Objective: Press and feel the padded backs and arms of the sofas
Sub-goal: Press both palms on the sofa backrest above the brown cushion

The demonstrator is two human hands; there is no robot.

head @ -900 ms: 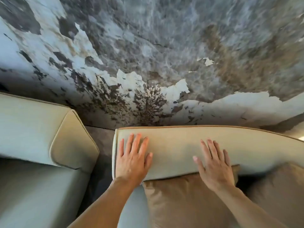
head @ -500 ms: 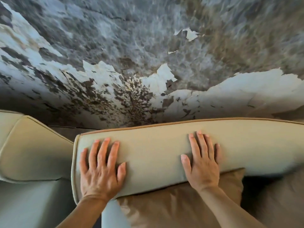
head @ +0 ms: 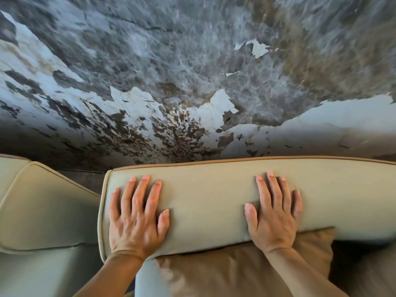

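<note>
A beige padded sofa back (head: 210,202) with tan piping runs across the lower middle of the view. My left hand (head: 137,217) lies flat on its left end, palm down, fingers spread. My right hand (head: 274,213) lies flat on the padding further right, fingers apart and pointing toward the wall. Neither hand holds anything. To the left stands the padded arm (head: 45,211) of a second beige sofa, untouched.
A brown cushion (head: 235,271) leans against the sofa back below my hands. A narrow dark gap (head: 85,181) separates the two sofas. Behind them rises a wall (head: 192,71) with peeling, stained paint.
The view has shifted so the sofa back sits lower and larger. Both hands have slid slightly along the padded back and stay flat on it.
</note>
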